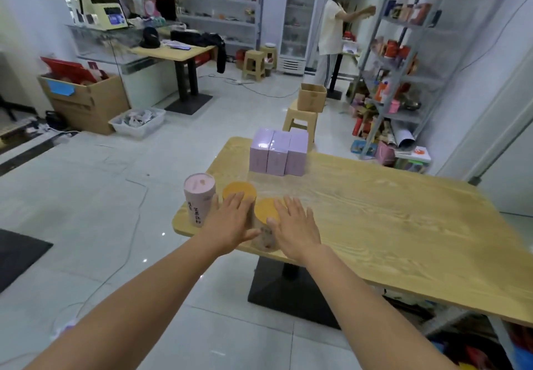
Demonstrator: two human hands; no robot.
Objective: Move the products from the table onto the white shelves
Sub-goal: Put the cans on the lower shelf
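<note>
Head view shows the left hand (230, 222) and right hand (294, 231) flanking the near orange-lidded tub (266, 211) at the bench (389, 211) corner, fingers straight, neither grip closed, apparently to lift it between the palms toward the white shelves (424, 81) beyond.

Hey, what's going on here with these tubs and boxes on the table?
A person is reaching both arms over the wooden table toward two orange-lidded canisters at its near corner. The left hand is at the farther canister with fingers straight, and the right hand is beside the nearer canister. Neither is lifted yet. A pink canister and three lilac boxes also wait on the table. The shelves on the right hold other goods.
</note>
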